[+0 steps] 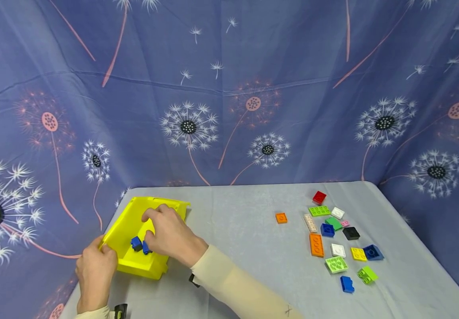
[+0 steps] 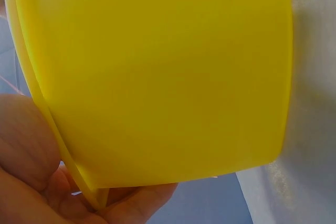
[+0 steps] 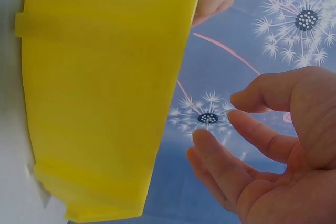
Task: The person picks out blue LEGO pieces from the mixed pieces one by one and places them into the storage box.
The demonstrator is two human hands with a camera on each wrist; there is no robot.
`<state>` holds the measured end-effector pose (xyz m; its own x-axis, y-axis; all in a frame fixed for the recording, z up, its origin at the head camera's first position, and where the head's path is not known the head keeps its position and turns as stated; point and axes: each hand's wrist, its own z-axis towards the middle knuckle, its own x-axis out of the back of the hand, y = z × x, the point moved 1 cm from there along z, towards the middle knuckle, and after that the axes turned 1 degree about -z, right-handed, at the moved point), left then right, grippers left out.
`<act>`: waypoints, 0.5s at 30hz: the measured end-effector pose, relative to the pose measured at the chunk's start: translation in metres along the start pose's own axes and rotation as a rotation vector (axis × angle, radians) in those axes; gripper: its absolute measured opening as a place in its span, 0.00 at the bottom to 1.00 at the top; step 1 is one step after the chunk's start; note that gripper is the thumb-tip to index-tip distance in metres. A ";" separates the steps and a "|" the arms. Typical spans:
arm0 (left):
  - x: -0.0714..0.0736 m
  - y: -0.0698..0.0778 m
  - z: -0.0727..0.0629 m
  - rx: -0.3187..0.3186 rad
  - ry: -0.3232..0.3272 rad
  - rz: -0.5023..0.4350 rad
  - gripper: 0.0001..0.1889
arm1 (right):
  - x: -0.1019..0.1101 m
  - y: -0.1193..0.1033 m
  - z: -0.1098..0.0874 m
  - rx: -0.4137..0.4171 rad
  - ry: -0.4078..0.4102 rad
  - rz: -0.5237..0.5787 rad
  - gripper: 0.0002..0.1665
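A yellow plastic bin stands at the left of the table. My left hand grips its near left corner; in the left wrist view the thumb and fingers pinch the rim. My right hand is over the bin's opening. In the right wrist view that hand has loosely bent fingers, with thumb and fingertips apart and nothing between them. Two blue toy bricks lie in the bin: one blue brick shows clearly, and another blue brick is partly hidden by the right hand.
Several loose toy bricks lie scattered on the right of the grey-covered table, among them a red brick, a long orange brick and a black brick. A small orange brick lies apart from them. A dandelion-print curtain hangs behind.
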<state>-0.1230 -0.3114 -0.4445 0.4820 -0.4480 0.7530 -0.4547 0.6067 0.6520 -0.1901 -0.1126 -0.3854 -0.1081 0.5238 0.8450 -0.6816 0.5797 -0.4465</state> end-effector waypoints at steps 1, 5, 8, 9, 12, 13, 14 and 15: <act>0.000 0.000 0.000 0.000 0.000 -0.001 0.26 | 0.001 0.001 -0.001 0.001 0.004 0.002 0.18; -0.001 0.001 0.000 -0.005 0.007 -0.005 0.26 | 0.004 0.006 -0.004 0.001 0.020 0.021 0.17; -0.001 0.001 0.000 -0.007 0.007 -0.003 0.26 | 0.007 0.010 -0.007 -0.005 0.029 0.035 0.18; -0.001 0.001 0.000 -0.008 0.008 -0.002 0.26 | 0.008 0.011 -0.008 -0.007 0.030 0.041 0.18; 0.000 0.001 0.001 -0.003 0.001 0.003 0.26 | 0.012 0.013 -0.011 -0.016 0.032 0.049 0.17; 0.000 0.001 0.001 -0.004 -0.001 0.004 0.26 | 0.013 0.014 -0.012 -0.018 0.032 0.053 0.17; 0.000 0.001 0.001 -0.004 -0.004 0.005 0.26 | 0.014 0.015 -0.013 -0.021 0.033 0.056 0.17; 0.000 0.001 0.001 -0.006 -0.005 0.006 0.26 | 0.015 0.016 -0.015 -0.023 0.035 0.058 0.17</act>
<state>-0.1238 -0.3116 -0.4438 0.4753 -0.4479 0.7573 -0.4533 0.6131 0.6470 -0.1921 -0.0865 -0.3842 -0.1211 0.5778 0.8071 -0.6579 0.5621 -0.5012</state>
